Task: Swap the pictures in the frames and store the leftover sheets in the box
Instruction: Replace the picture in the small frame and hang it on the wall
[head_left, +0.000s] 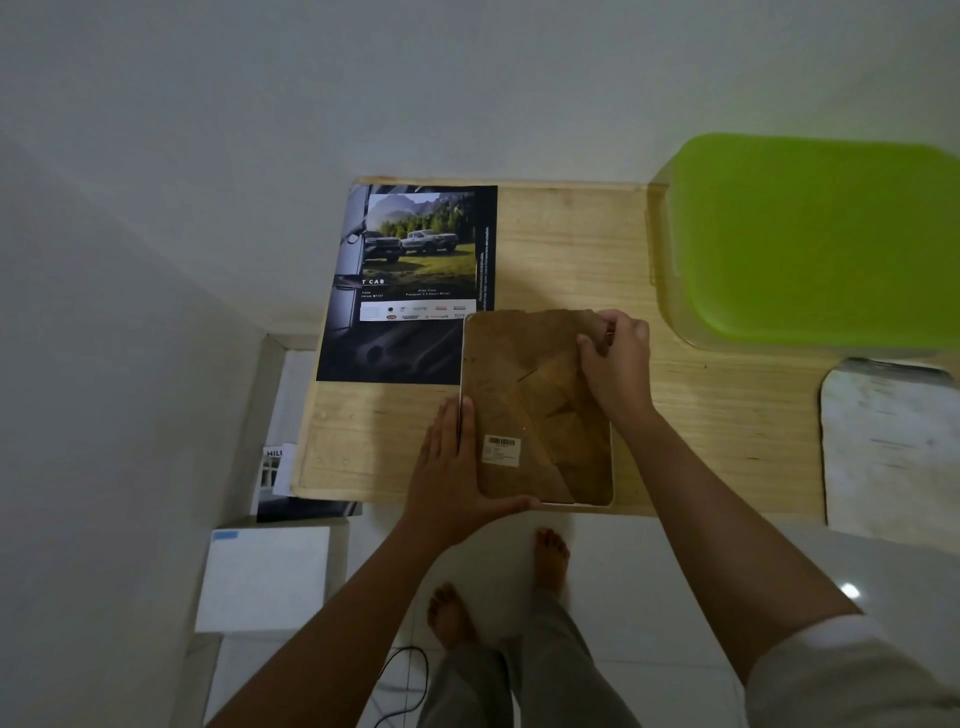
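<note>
A picture frame lies face down on the wooden table, its brown backing board with a barcode label and a folded stand facing up. My left hand grips the frame's left edge and lower left corner. My right hand pinches something small at the top right edge of the backing, likely a clip. A dark truck brochure sheet lies flat just beyond and left of the frame. A box with a green lid stands at the table's far right.
A second frame or board with a pale mottled face sits at the table's right front edge. More printed sheets and a white box lie on the floor to the left. My bare feet and a black cable are below the table edge.
</note>
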